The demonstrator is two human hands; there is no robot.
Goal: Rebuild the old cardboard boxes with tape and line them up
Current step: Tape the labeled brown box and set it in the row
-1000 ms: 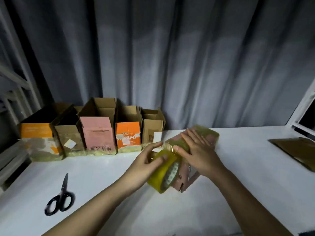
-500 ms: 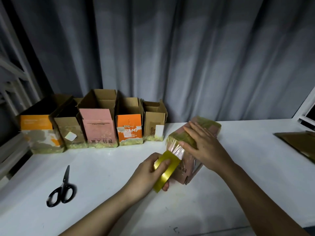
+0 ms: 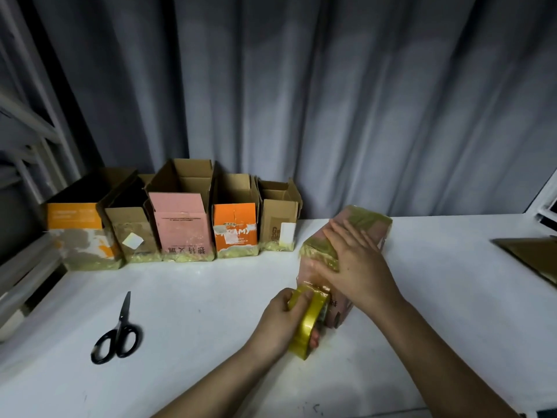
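Tape roll [image 3: 309,322], gripped in the left hand [image 3: 281,322], has come down the pink box [image 3: 340,309] side while the flat right hand [image 3: 358,263] presses the strip, so this seam is nearly closed.

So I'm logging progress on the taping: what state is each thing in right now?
Five boxes: upright, tops open, in a row.
Pink box: lying over, partly taped.
Tape roll: gripped by left hand.
Right hand: flat on the pink box.
Scissors: closed, lying flat.
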